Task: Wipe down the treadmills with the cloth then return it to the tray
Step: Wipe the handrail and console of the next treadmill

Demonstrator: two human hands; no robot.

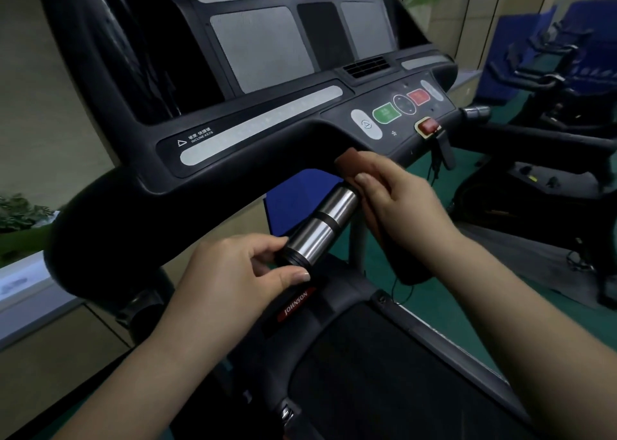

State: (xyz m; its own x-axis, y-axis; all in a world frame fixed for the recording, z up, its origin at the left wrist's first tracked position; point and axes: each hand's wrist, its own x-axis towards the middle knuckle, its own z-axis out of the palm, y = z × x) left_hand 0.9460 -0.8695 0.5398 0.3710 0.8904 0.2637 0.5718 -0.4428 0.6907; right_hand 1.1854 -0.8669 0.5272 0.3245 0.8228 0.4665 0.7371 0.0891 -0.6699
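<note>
**One handlebar mid-wipe**

Right hand (397, 196) has its grip clamped on the brown cloth (354, 162), rubbing the treadmill (253, 129) handlebar's chrome sensor (320, 226). Left hand (240, 272) pinches its lower end. Next, I'd guess: console, then other machines. No tray visible.

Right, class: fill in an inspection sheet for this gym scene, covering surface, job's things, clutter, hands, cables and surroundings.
Surface: treadmill console, black, buttons at right.
Job's things: brown cloth pressed against the metal handle; tray not seen.
Clutter: nothing seen.
Hands: left hand grips the handle's lower end; right hand holds the cloth.
Cables: black cord hanging under the red safety key.
Surroundings: exercise bikes on green floor, right.
</note>
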